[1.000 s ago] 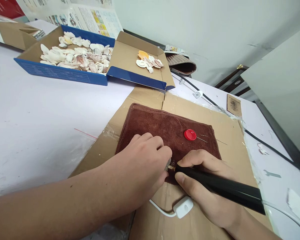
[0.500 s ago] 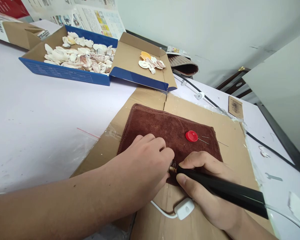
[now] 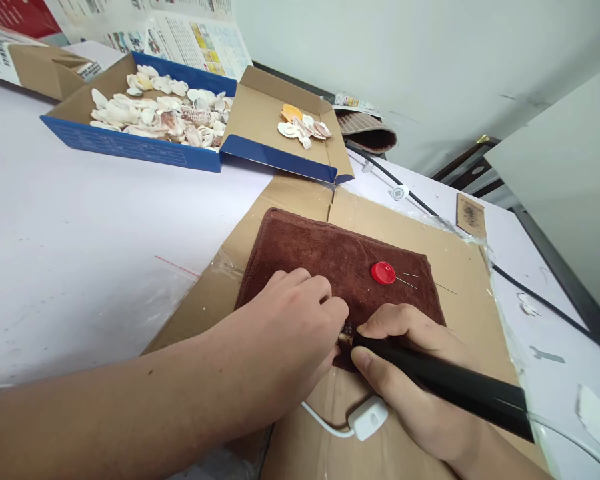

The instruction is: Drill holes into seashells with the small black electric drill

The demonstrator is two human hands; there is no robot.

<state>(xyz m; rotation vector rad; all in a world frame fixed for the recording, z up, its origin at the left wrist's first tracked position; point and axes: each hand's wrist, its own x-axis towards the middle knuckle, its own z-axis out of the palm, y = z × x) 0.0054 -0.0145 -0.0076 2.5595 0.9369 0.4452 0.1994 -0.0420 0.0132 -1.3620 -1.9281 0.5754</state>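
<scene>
Black and glossy, a long tubular tool [image 3: 460, 387] is pointing its short brassy tip [image 3: 346, 339] over a brown rectangular plush cloth [image 3: 325, 247]. The right hand [image 3: 423, 400] is grasping it near that tip; the left hand [image 3: 300, 327] is curling close by, whether gripping anything, I cannot tell.

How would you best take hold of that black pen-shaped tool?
I'd pinch the black tool by the front of its barrel, coming from the right, as the right hand does. It is long and slim, so fingers can close on both sides, and its metal tip points towards the left hand. That grip should leave the bare tip untouched.
</scene>
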